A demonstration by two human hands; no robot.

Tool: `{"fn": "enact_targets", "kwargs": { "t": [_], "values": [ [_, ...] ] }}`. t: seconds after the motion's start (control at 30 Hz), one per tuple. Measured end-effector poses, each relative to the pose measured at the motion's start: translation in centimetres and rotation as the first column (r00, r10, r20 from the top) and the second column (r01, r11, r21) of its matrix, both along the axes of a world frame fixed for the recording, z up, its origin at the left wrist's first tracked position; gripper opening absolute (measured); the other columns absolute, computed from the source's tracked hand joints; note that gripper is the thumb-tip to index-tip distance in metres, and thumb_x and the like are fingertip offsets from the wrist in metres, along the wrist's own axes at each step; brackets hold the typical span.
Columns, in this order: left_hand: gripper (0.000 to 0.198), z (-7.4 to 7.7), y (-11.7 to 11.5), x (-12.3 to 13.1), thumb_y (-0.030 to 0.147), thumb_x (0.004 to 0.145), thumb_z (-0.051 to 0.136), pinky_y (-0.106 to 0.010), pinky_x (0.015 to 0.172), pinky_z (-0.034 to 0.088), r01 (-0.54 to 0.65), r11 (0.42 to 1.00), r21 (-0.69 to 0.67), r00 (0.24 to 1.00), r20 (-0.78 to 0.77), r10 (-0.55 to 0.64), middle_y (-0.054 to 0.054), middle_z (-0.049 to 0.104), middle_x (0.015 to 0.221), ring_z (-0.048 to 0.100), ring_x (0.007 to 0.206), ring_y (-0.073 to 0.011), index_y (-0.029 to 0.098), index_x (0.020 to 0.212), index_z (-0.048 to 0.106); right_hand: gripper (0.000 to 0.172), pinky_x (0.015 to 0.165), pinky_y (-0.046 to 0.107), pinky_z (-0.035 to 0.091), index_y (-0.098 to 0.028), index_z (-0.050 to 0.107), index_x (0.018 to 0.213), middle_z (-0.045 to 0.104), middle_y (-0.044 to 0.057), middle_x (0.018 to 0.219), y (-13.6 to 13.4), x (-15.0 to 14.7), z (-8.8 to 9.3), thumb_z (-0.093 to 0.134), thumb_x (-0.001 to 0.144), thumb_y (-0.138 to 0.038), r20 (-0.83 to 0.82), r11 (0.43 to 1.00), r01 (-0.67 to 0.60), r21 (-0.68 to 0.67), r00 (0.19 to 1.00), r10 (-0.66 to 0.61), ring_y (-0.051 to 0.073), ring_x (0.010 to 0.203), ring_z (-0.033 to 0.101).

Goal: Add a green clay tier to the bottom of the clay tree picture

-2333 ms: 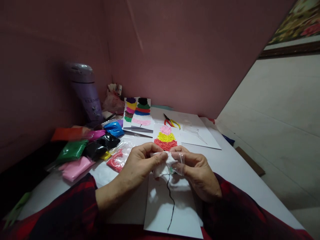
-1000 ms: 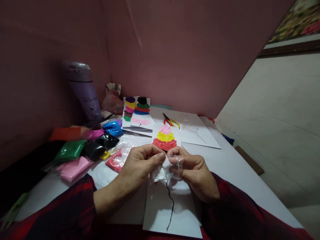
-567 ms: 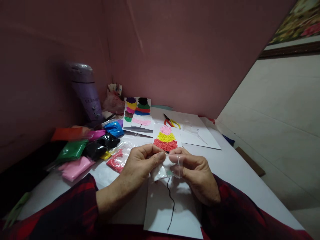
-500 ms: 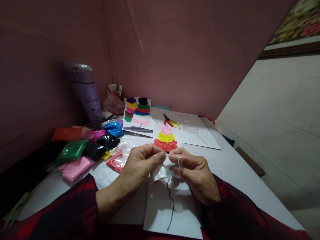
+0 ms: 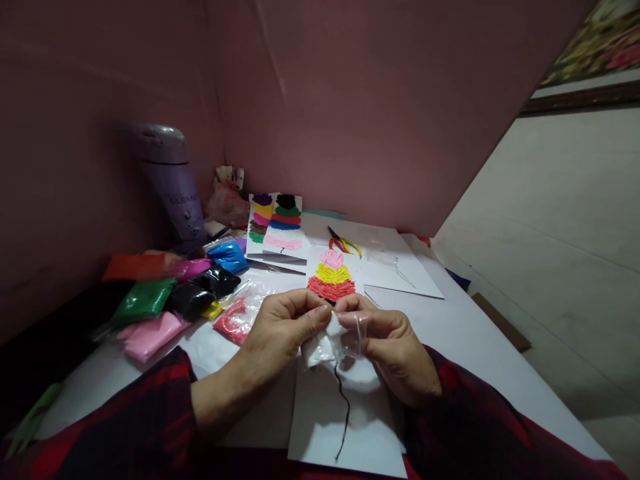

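Observation:
Between my two hands is a small clear plastic bag of white clay (image 5: 320, 348). My left hand (image 5: 286, 333) pinches its upper edge between thumb and fingers. My right hand (image 5: 395, 347) grips the loose clear end of the bag on the other side. Beneath them lies a white card (image 5: 367, 420) with a thin wavy black line running down it. The card's far part carries bands of textured pink, yellow and red clay (image 5: 331, 288), and a dark strip below the red is partly hidden by my fingers.
Several clay packets in different colours, including a green one (image 5: 145, 300), are heaped at the left. Behind them stands a purple bottle (image 5: 173, 187). Finished cards (image 5: 283, 227), red-and-yellow pliers (image 5: 345, 243) and a white sheet (image 5: 420, 277) lie further back. A pink wall (image 5: 350, 120) closes the far side.
The bag has shifted slightly between my hands, with its white part sitting a little higher and nearer my right fingers. Both hands keep their grip; the rest is essentially unchanged.

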State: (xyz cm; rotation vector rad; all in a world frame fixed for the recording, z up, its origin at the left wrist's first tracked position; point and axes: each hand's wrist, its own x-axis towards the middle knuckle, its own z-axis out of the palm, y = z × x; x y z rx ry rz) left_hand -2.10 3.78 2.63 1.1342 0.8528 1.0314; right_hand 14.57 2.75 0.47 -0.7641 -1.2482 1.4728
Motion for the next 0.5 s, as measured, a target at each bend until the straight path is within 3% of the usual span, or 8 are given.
{"fn": "enact_targets", "kwargs": {
  "t": [0.23, 0.5],
  "values": [
    [0.03, 0.23, 0.12, 0.18, 0.039, 0.062, 0.075, -0.02, 0.048, 0.031, -0.002, 1.0, 0.014, 1.0, 0.005, 0.002, 0.002, 0.053, 0.055, 0.042, 0.051, -0.0079, 0.012, 0.062, 0.061, 0.006, 0.061, 0.025, 0.051, -0.025, 0.076, 0.072, 0.054, 0.003, 0.093, 0.08, 0.01, 0.43, 0.078, 0.067, -0.023, 0.084, 0.998, -0.023, 0.057, 0.996, 0.018, 0.015, 0.079, 0.054],
    [0.027, -0.13, 0.18, 0.01, 0.035, 0.066, 0.072, -0.018, 0.046, 0.028, -0.044, 0.999, -0.011, 0.999, 0.0, 0.044, 0.003, 0.053, 0.055, 0.04, 0.048, -0.006, 0.011, 0.066, 0.06, 0.003, 0.058, 0.023, 0.048, -0.024, 0.074, 0.069, 0.054, 0.002, 0.088, 0.14, 0.18, 0.05, 0.076, 0.07, -0.022, 0.149, 0.988, 0.038, 0.146, 0.987, -0.06, 0.014, 0.077, 0.052]
  ]
}}
